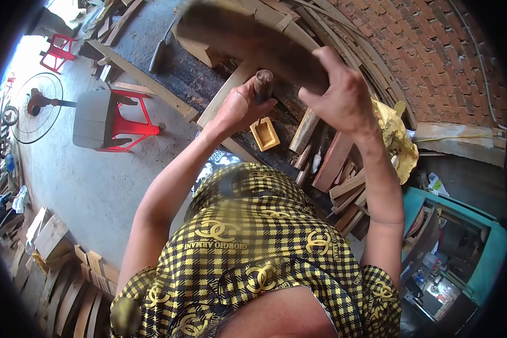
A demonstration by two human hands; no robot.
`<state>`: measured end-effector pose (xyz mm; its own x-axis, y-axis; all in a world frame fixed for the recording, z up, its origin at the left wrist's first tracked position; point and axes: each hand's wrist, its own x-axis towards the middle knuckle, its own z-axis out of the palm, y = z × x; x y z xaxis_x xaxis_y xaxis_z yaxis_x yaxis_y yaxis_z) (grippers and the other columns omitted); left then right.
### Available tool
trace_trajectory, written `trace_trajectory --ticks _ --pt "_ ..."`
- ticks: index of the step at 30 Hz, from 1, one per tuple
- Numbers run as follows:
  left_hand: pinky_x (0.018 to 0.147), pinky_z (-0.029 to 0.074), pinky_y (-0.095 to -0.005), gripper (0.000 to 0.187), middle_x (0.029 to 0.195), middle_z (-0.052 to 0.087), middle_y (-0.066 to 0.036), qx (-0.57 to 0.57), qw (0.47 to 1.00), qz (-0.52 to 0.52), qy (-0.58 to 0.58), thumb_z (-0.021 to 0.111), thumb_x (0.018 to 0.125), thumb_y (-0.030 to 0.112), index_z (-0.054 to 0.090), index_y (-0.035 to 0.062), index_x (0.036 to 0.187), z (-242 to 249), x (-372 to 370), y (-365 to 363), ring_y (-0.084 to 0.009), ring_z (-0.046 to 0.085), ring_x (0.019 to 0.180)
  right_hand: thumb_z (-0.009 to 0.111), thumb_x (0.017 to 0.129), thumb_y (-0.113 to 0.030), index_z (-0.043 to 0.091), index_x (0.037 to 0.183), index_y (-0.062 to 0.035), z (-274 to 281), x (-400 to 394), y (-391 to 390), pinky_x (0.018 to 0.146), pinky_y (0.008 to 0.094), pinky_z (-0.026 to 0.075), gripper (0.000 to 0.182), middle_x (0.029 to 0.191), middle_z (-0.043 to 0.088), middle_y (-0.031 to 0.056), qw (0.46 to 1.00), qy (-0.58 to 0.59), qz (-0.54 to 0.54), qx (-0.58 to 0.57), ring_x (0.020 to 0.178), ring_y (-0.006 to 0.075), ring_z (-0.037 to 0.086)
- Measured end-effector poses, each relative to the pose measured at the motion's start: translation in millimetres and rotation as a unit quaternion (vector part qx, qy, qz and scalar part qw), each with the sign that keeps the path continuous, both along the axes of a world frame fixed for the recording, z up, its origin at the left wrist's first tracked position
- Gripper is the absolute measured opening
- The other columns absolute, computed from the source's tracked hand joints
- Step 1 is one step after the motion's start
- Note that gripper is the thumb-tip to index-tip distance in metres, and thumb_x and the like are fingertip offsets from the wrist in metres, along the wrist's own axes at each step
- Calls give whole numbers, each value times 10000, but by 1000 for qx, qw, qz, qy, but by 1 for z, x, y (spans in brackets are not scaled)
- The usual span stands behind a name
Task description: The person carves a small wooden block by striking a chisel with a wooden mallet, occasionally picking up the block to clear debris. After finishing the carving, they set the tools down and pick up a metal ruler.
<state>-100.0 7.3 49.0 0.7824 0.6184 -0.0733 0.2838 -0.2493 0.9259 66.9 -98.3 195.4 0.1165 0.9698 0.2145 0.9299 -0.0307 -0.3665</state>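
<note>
My left hand (243,108) is closed around the round wooden handle of a chisel (263,84), which stands nearly upright with its worn butt end facing up. Below that fist lies a small light wooden block (265,134) with a hollowed recess, the chisel's thin shaft reaching to its upper edge. My right hand (343,96) grips one end of a thick dark wooden mallet (253,48), raised over the bench and smeared by motion. The mallet's broad end extends to the upper left, beyond the chisel handle.
Around the block, the dark workbench (188,84) carries wood offcuts (304,130) and another handled tool (158,55). A yellow bag (393,132) hangs right of my right forearm. Leftward are a red stool (132,124) and a fan (38,107); a teal cabinet (490,259) stands lower right.
</note>
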Motion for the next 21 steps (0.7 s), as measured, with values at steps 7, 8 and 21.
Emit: trace_trajectory --ticks 7,8,21 --pt "792 533 -410 411 972 718 -183 -27 999 7 15 753 839 263 607 43 1154 9 5 3 -316 707 904 821 746 -184 513 1061 -72 0 -1 13 703 439 589 454 846 686 163 1000 5 -10 -6 795 358 713" --pt "792 533 -408 410 973 717 -182 -22 1000 1 -13 752 842 266 606 43 1154 4 5 3 -320 705 905 821 752 -187 513 1062 -74 -8 1 14 698 439 588 451 846 687 160 995 -20 -18 -93 796 354 714" --pt "785 527 -349 277 909 694 -97 -2 1000 -2 6 751 873 241 642 43 1034 23 1 -4 -147 648 836 752 766 -124 587 1073 -66 25 11 20 675 374 566 354 845 710 143 993 57 -16 99 778 246 731"
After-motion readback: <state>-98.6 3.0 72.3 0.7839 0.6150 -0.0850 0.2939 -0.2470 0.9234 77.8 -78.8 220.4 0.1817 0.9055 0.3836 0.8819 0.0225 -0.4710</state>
